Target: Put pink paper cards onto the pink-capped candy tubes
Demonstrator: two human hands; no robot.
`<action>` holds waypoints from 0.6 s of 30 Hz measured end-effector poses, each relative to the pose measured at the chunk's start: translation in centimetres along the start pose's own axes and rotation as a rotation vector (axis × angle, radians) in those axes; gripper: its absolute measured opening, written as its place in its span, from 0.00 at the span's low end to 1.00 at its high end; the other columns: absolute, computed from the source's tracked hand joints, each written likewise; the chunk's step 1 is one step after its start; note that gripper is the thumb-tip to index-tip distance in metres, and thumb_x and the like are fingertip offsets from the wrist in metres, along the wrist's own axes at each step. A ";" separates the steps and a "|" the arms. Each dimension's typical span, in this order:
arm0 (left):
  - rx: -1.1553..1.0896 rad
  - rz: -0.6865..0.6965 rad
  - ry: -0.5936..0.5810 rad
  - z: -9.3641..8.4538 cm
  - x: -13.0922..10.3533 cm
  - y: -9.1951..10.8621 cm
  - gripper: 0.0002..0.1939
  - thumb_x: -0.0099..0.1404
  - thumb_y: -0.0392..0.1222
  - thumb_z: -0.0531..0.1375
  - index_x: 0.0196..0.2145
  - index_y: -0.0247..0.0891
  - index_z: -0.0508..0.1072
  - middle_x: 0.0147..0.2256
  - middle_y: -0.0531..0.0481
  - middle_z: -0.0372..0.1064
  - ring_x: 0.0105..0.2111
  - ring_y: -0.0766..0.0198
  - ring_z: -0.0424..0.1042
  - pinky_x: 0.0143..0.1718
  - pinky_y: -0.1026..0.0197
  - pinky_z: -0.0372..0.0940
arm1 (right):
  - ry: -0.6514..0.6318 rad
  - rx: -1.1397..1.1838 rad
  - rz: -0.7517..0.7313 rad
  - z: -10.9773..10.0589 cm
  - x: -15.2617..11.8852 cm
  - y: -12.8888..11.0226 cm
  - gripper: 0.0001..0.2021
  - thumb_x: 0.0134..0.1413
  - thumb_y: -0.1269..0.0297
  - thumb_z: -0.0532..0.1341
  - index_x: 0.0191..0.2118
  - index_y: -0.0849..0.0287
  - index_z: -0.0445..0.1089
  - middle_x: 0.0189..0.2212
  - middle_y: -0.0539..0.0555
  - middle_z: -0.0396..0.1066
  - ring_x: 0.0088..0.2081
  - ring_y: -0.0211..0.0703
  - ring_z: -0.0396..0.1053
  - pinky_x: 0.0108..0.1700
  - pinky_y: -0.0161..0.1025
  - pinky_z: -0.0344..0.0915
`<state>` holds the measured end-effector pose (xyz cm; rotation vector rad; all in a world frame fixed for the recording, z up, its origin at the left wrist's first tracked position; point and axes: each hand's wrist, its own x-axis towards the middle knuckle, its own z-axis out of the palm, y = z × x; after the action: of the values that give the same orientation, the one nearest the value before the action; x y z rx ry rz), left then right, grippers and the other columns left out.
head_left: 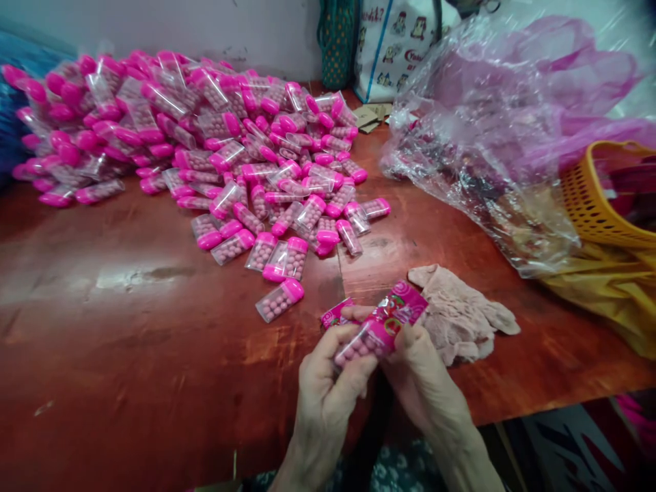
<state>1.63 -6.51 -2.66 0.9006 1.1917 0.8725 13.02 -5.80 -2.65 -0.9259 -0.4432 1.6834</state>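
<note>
Near the table's front edge, my left hand (328, 383) is closed on a small clear container (354, 347) of pink balls, tilted up to the right. A printed pink sleeve (397, 313) covers the container's upper part, and my right hand (417, 362) pinches this sleeve from the right. Another printed pink piece (337, 314) shows just behind my left fingers; whether they touch it I cannot tell. A single container with a pink cap (279, 301) lies on the table beyond my left hand. Behind it spreads a large heap of similar containers (215, 130).
A crumpled beige cloth (458, 314) lies right of my hands on the reddish wooden table (128, 342). Clear plastic wrapping (476, 130) and an orange basket (589, 205) stand farther right. A white printed bag (394, 51) and brown card pieces (370, 116) are at the back.
</note>
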 end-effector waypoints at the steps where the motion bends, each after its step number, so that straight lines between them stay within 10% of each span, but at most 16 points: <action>1: -0.065 -0.027 -0.005 0.1 0.0 -0.1 0.13 0.59 0.47 0.57 0.39 0.38 0.71 0.16 0.58 0.56 0.14 0.73 0.52 0.14 0.71 0.48 | 0.027 -0.001 -0.015 0.0 0.1 0.1 0.13 0.48 0.56 0.64 0.36 0.60 0.75 0.35 0.55 0.74 0.32 0.40 0.71 0.38 0.36 0.68; 10: -0.210 0.038 0.449 2.7 -1.5 -0.6 0.12 0.59 0.49 0.58 0.33 0.37 0.70 0.17 0.57 0.59 0.17 0.74 0.56 0.17 0.73 0.53 | 0.321 -0.043 -0.063 3.0 -1.0 3.9 0.15 0.46 0.52 0.63 0.30 0.61 0.74 0.13 0.45 0.63 0.11 0.26 0.52 0.11 0.25 0.51; 18: -0.447 -0.042 0.214 2.0 0.2 -1.2 0.10 0.64 0.46 0.52 0.30 0.37 0.66 0.16 0.59 0.56 0.14 0.75 0.52 0.12 0.73 0.49 | 0.169 -0.047 -0.010 1.0 -0.1 3.7 0.18 0.57 0.52 0.54 0.40 0.62 0.72 0.11 0.43 0.57 0.10 0.26 0.51 0.11 0.24 0.51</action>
<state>3.72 -7.00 -3.58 0.4261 1.1276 1.1651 9.92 -6.92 -4.63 -1.0886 -0.3740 1.5765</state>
